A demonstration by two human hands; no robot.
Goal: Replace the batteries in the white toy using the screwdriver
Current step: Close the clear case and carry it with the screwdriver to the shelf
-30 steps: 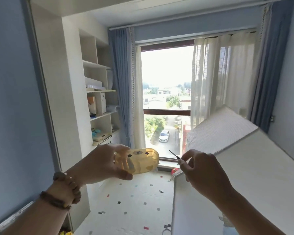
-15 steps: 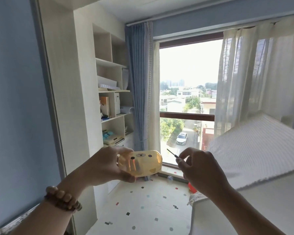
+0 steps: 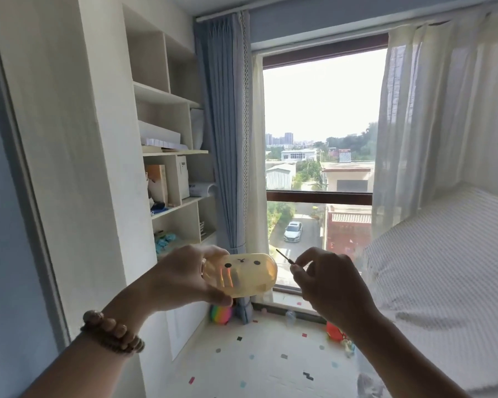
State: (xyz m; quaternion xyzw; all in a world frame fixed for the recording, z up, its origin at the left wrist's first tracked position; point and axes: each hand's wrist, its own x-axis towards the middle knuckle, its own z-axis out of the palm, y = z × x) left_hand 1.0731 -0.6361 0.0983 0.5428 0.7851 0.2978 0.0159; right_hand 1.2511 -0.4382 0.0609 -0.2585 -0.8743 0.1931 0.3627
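I hold a rounded toy (image 3: pixel 240 274) up in front of the window; backlit, it looks translucent yellow, with two black dot eyes and a small mouth mark on its upper face. My left hand (image 3: pixel 181 275) grips its left end, thumb underneath. My right hand (image 3: pixel 328 278) pinches a thin dark screwdriver (image 3: pixel 283 256), whose tip points up and left. The tip stands a short way right of the toy's right end and does not touch it. No batteries are in view.
A white shelf unit (image 3: pixel 167 173) with boxes and papers stands at the left. Blue curtains (image 3: pixel 222 133) and sheer ones frame the window. A white striped bed (image 3: pixel 443 262) fills the right. Small toys, among them a rainbow ball (image 3: pixel 220 314), lie on the speckled floor mat.
The view has swung up and to the left. The toy has rolled so its face marks show on top. Both hands keep the same grips, and the screwdriver stays just right of the toy.
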